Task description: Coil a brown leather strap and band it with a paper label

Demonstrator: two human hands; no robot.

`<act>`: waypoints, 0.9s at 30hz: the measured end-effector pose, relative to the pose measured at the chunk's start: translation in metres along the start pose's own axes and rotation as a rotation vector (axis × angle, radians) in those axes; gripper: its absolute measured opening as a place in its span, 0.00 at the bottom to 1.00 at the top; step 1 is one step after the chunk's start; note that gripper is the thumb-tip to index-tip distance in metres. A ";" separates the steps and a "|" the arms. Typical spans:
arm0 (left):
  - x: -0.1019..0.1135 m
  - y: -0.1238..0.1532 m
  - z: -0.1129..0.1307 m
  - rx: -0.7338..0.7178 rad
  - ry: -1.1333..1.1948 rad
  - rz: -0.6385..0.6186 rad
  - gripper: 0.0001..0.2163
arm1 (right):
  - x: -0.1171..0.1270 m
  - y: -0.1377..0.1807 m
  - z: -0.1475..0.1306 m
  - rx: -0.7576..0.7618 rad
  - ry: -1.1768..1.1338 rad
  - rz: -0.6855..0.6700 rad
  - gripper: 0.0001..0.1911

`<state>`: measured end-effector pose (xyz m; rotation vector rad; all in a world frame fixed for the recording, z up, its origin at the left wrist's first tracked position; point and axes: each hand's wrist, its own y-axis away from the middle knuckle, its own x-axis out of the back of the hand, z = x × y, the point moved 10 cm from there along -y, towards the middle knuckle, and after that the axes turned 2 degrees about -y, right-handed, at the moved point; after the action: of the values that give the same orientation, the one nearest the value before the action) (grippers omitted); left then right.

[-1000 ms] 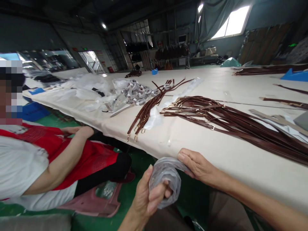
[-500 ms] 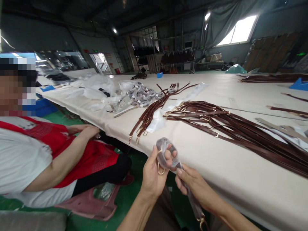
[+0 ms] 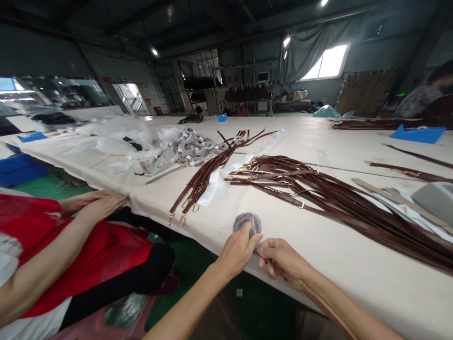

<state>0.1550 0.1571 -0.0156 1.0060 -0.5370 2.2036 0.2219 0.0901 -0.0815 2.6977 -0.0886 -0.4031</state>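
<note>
At the near edge of the desk (image 3: 354, 255), the person's left hand (image 3: 239, 248) is closed around a rolled-up strap in clear wrapping (image 3: 247, 222), pressing it against the desk top. The right hand (image 3: 283, 259), just beside it, pinches the loose end of the same strap, fingers closed. A pile of brown straps (image 3: 336, 198) lies further back on the desk, with a smaller bundle (image 3: 201, 177) to its left. Another person in red (image 3: 88, 241) sits at the left.
</note>
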 end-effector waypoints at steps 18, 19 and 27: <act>-0.037 -0.031 0.020 -0.247 -0.276 -0.283 0.07 | 0.038 0.030 -0.067 0.737 1.018 0.390 0.17; -0.037 -0.032 0.021 -0.247 -0.286 -0.290 0.09 | 0.030 0.036 -0.072 0.902 1.140 0.394 0.21; -0.039 -0.032 0.022 -0.263 -0.353 -0.373 0.13 | 0.025 0.020 -0.067 1.138 1.197 0.162 0.25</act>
<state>0.2077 0.1512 -0.0288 1.2428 -0.7107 1.5925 0.2651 0.0945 -0.0216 3.3404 -0.2220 1.8014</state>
